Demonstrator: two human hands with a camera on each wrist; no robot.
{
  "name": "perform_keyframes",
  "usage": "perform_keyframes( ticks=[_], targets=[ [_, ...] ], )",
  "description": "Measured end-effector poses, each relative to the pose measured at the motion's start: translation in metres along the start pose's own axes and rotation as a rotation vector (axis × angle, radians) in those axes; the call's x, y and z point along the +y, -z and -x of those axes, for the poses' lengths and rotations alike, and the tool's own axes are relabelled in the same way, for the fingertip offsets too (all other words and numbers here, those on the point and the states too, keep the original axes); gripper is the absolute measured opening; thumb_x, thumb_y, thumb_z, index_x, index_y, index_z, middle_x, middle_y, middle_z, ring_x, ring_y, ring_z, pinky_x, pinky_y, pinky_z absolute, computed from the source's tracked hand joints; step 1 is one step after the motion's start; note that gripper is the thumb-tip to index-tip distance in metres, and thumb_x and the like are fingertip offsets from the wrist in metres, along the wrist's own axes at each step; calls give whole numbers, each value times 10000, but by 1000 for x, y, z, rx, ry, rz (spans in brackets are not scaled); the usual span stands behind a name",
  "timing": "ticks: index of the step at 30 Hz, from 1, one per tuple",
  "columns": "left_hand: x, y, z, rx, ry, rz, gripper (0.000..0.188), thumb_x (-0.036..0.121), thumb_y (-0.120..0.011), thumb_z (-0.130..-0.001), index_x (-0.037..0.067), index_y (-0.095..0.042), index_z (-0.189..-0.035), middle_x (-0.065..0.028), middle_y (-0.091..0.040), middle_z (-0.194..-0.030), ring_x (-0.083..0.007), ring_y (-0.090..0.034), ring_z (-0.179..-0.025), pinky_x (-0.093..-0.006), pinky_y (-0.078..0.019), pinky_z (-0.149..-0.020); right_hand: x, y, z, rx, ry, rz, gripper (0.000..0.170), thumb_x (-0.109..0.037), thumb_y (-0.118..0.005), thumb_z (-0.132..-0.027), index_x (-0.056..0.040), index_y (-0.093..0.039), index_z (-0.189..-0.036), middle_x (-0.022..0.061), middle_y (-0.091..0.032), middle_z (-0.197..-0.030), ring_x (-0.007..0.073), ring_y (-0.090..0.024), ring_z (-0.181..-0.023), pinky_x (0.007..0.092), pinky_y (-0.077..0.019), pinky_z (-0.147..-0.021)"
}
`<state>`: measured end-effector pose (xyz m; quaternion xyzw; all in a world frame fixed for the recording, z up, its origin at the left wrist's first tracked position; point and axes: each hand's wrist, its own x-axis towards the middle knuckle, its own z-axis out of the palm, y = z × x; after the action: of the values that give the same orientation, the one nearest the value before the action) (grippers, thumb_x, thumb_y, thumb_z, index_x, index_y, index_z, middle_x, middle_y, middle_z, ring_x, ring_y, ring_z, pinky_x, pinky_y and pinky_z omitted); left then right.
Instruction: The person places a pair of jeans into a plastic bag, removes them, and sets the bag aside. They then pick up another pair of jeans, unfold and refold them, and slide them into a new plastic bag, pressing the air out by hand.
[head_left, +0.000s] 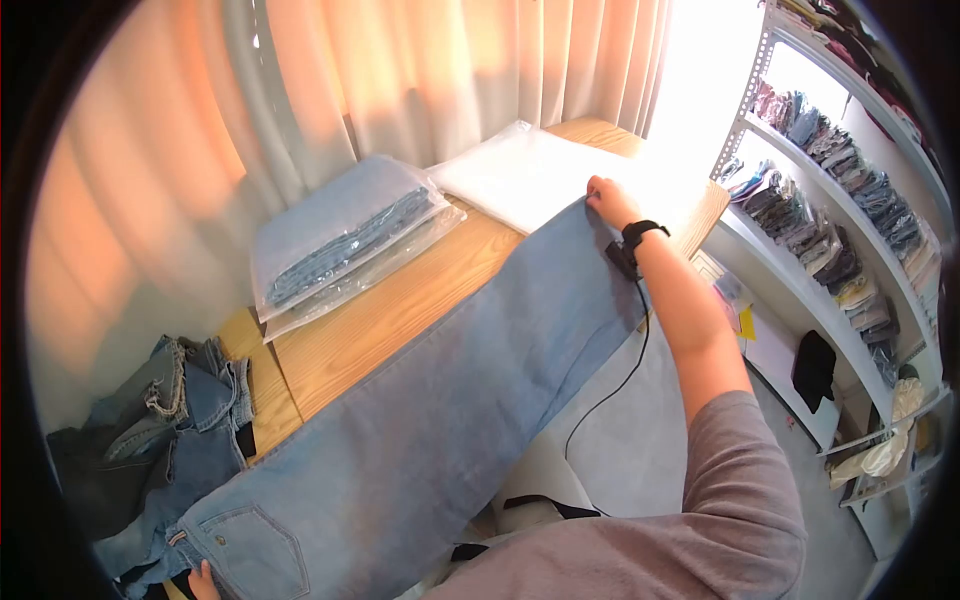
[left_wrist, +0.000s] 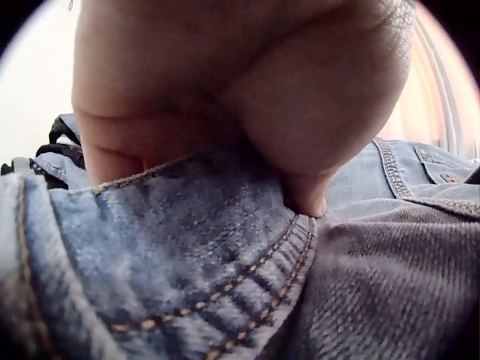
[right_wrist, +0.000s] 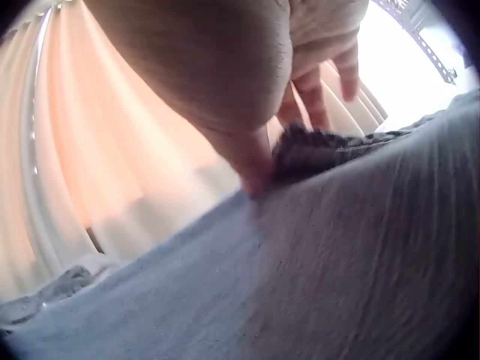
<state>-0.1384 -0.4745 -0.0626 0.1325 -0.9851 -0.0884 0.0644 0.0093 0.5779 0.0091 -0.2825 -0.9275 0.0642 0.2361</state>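
Note:
A pair of blue jeans (head_left: 420,420) stretches diagonally across the wooden table (head_left: 370,335) and past its near edge. At the far end, my right hand (head_left: 612,203) pinches the corner of a leg. In the right wrist view its thumb (right_wrist: 256,169) presses on the denim near a frayed dark edge, with the other fingers beyond. My left hand (head_left: 205,580) is at the waist end, beside a back pocket (head_left: 255,550) and mostly cut off by the frame. The left wrist view shows that hand gripping a stitched denim fold (left_wrist: 195,240), thumb on one side, fingers partly hidden behind.
Folded jeans in a clear bag (head_left: 350,240) lie at the back of the table, left of a stack of white plastic bags (head_left: 530,170). More crumpled jeans (head_left: 190,410) are heaped at the left. Shelves (head_left: 830,190) of packed clothing stand at the right. A black cable (head_left: 625,385) hangs from my right wrist.

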Motion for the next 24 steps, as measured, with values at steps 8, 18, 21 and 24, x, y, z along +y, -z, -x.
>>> perform_keyframes(
  ticks=[8,18,21,24],
  targets=[
    [-18,16,-4,62,-60,-54,520,264,-591,-857,-45,-452,-1252,-254,-475,-1246,-370,-473,-1128,-401,-385,-925,34,-5,17,-146,-208,-39,518,-330,-647,-781,-3,-553,-1172,230,-586,-1129,349,-549,-1080,396,-438,-925],
    [236,79,72,43,-775,125,399,41,-568,-819,2,-489,-1208,-169,-482,-1268,-330,-422,-1202,-378,-318,-1025,85,17,77,-412,-355,30,608,-491,-589,-782,97,-636,-931,264,-649,-894,347,-641,-851,389,-493,-758],
    [269,57,66,-61,-886,99,455,99,-621,-788,27,-492,-1218,-188,-464,-1288,-342,-406,-1223,-388,-311,-1038,88,4,87,-310,-362,164,792,-579,-563,-780,178,-569,-1010,345,-589,-996,414,-583,-1005,428,-461,-855],
    [282,39,65,-153,-786,30,378,219,-625,-797,45,-551,-1125,-146,-566,-1111,-315,-487,-1104,-400,-368,-945,84,9,87,-369,-455,155,838,-604,-591,-752,176,-547,-1057,342,-569,-1061,414,-560,-1050,423,-446,-889]
  ],
)
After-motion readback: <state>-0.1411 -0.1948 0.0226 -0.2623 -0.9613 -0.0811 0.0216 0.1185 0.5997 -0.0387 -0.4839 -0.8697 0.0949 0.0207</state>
